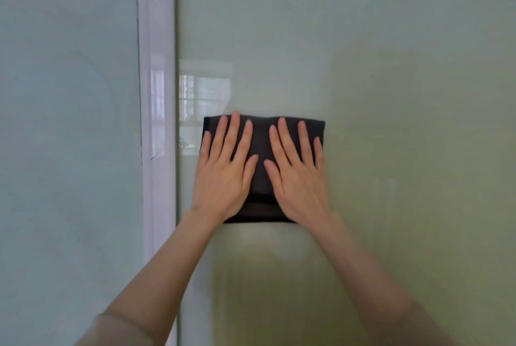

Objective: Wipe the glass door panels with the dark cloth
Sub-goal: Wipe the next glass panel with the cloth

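A folded dark cloth (pixel 262 141) lies flat against the right frosted glass door panel (pixel 396 88), near that panel's left edge. My left hand (pixel 223 175) presses on the cloth's left half, palm flat and fingers spread and pointing up. My right hand (pixel 300 178) presses the same way on the right half. The two thumbs nearly meet at the cloth's middle. Both hands pin the cloth to the glass, and its lower edge shows between my wrists.
A white vertical frame post (pixel 157 94) separates the right panel from a second frosted glass panel (pixel 69 122) on the left. A window reflection (pixel 205 94) shows on the glass just above and left of the cloth. Pale long sleeves cover my forearms at the bottom.
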